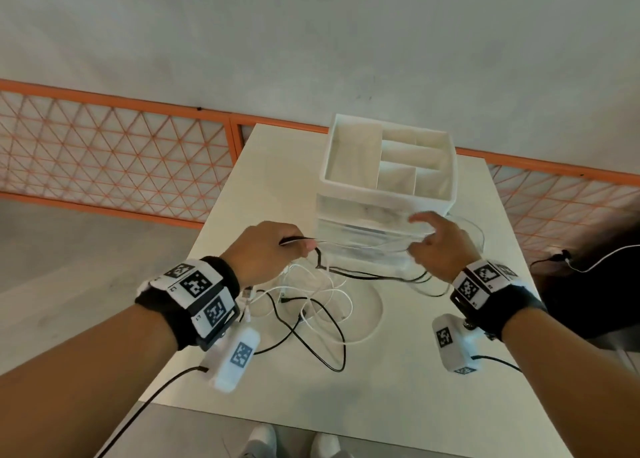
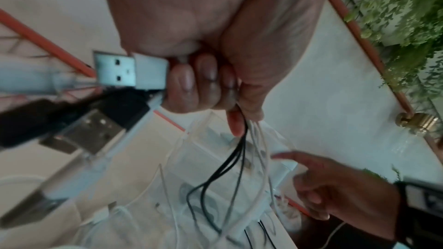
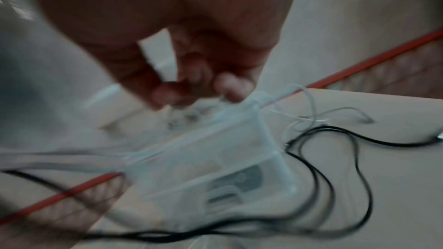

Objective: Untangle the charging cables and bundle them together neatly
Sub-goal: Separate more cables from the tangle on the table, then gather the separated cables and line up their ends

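Observation:
Several black and white charging cables [image 1: 311, 305] lie tangled on the white table [image 1: 398, 381]. My left hand [image 1: 277, 250] grips a bunch of them near their ends; a white USB plug [image 2: 127, 70] and a black USB plug [image 2: 95, 128] stick out of its fist [image 2: 199, 90]. Strands [image 1: 367, 244] stretch from it to my right hand [image 1: 436, 246], which pinches them with the index finger lifted. The right wrist view is blurred; its fingers [image 3: 191, 82] curl round pale strands while black loops [image 3: 335, 158] hang over the table.
A white drawer organizer [image 1: 388, 187] with open top compartments stands just behind the hands. An orange mesh railing [image 1: 114, 153] runs behind the table. A dark object with a white cable [image 1: 588, 267] sits at the right. Shoes [image 1: 294, 440] show below the table's near edge.

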A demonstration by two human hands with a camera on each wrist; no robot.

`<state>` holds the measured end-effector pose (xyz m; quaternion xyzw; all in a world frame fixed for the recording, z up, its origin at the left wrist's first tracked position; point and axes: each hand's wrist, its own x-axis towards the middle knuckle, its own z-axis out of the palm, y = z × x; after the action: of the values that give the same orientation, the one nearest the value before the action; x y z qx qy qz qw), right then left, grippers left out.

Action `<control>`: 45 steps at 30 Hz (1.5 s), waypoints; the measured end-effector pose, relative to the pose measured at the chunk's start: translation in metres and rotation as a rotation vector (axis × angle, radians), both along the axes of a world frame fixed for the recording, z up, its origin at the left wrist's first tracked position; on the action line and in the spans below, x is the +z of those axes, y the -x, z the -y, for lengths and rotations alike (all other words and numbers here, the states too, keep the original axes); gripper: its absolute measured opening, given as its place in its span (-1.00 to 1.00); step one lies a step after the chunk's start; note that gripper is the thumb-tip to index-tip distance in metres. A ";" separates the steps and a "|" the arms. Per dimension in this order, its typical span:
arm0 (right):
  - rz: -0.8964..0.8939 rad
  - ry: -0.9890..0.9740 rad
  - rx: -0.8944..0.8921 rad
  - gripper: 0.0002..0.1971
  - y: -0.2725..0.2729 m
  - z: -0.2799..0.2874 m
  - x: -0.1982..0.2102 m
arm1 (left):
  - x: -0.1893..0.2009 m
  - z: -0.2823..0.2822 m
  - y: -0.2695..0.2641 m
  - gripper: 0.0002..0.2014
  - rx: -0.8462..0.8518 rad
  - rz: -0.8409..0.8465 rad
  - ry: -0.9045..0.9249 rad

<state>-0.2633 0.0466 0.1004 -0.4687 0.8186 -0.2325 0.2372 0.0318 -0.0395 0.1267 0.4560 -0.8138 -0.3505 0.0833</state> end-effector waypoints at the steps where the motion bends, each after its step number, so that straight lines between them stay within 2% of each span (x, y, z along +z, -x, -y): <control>1: 0.140 -0.017 0.129 -0.45 -0.015 -0.002 0.010 | 0.000 -0.002 0.004 -0.69 -0.029 -0.024 -0.012; 2: 0.266 -0.036 0.257 -0.37 -0.036 -0.005 0.019 | 0.002 -0.004 0.010 -0.72 -0.062 -0.051 -0.016; 3: 0.338 -0.038 0.372 -0.37 -0.055 -0.006 0.024 | 0.006 -0.006 0.016 -0.74 -0.098 -0.084 -0.017; 4: 0.335 -0.010 0.453 -0.49 -0.073 -0.006 0.023 | 0.010 -0.008 0.022 -0.75 -0.136 -0.122 -0.017; 6: 0.195 0.020 0.459 -0.75 -0.094 0.000 0.012 | 0.019 -0.009 0.030 -0.78 -0.215 -0.186 0.008; 8: 0.048 -0.083 0.393 -0.76 -0.085 0.003 -0.006 | 0.028 -0.008 0.028 -0.79 -0.233 -0.277 0.034; 10: -0.071 -0.290 0.328 -0.74 -0.057 -0.003 -0.022 | 0.038 -0.004 0.018 -0.78 -0.152 -0.377 0.044; 12: -0.021 -0.402 0.148 -0.74 -0.022 -0.015 -0.032 | 0.045 0.004 0.004 -0.77 -0.061 -0.389 0.069; 14: 0.027 -0.310 -0.090 -0.83 0.009 -0.024 -0.030 | 0.044 0.011 -0.009 -0.71 -0.022 -0.285 0.076; 16: -0.083 -0.093 -0.269 -0.94 0.035 -0.022 -0.029 | 0.035 0.012 -0.017 -0.62 -0.034 -0.145 0.021; 18: -0.136 0.045 -0.320 -0.77 0.044 -0.017 -0.029 | 0.019 0.009 -0.018 -0.56 -0.038 -0.046 -0.054; 22: -0.083 -0.036 -0.206 -0.29 0.016 -0.021 -0.040 | -0.012 0.004 -0.012 -0.61 0.023 -0.028 -0.148; 23: -0.091 -0.040 -0.220 -0.30 0.006 -0.024 -0.042 | -0.017 0.004 -0.011 -0.62 0.052 -0.032 -0.167; 25: -0.111 -0.034 -0.194 -0.52 -0.016 -0.030 -0.053 | -0.022 0.002 -0.010 -0.63 0.132 -0.054 -0.203; 26: -0.112 -0.072 -0.117 -0.65 -0.028 -0.030 -0.060 | -0.022 0.002 -0.009 -0.63 0.172 -0.081 -0.218; 28: -0.109 -0.279 0.129 -0.80 -0.051 -0.028 -0.076 | -0.017 0.000 -0.006 -0.64 0.215 -0.158 -0.226; 29: -0.116 -0.391 0.240 -0.75 -0.062 -0.026 -0.083 | -0.012 -0.001 -0.005 -0.64 0.215 -0.209 -0.223; 30: -0.114 -0.475 0.305 -0.54 -0.072 -0.023 -0.094 | -0.007 -0.001 -0.003 -0.63 0.207 -0.264 -0.225; 31: -0.084 -0.515 0.320 -0.32 -0.080 -0.019 -0.101 | -0.002 -0.001 -0.002 -0.63 0.198 -0.312 -0.233; 32: -0.037 -0.521 0.294 -0.19 -0.087 -0.015 -0.108 | 0.003 -0.001 0.000 -0.63 0.192 -0.348 -0.239; 33: 0.002 -0.509 0.273 -0.15 -0.094 -0.010 -0.111 | 0.008 -0.001 0.002 -0.64 0.186 -0.369 -0.235; 34: 0.028 -0.484 0.268 -0.20 -0.099 -0.005 -0.113 | 0.011 0.000 0.003 -0.64 0.178 -0.381 -0.220; 35: 0.036 -0.456 0.276 -0.33 -0.102 -0.002 -0.114 | 0.013 0.000 0.004 -0.61 0.172 -0.382 -0.200; 37: 0.002 -0.404 0.318 -0.70 -0.110 0.004 -0.104 | 0.014 0.002 0.003 -0.58 0.168 -0.357 -0.146; 38: -0.009 -0.350 0.356 -0.80 -0.114 0.006 -0.092 | 0.013 0.002 0.002 -0.60 0.168 -0.335 -0.114; 41: 0.020 -0.124 0.457 -0.74 -0.115 0.013 -0.034 | 0.008 0.002 0.003 -0.66 0.144 -0.313 -0.132; 43: 0.066 0.045 0.456 -0.80 -0.109 0.017 0.009 | 0.008 -0.002 0.009 -0.61 0.124 -0.337 -0.204; 45: 0.028 0.195 0.444 -0.79 -0.100 0.020 0.044 | 0.009 -0.003 0.018 -0.58 0.100 -0.358 -0.233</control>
<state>-0.1629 0.0264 0.1443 -0.6548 0.6656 -0.2590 0.2473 0.0140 -0.0362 0.1358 0.4329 -0.7165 -0.5128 0.1905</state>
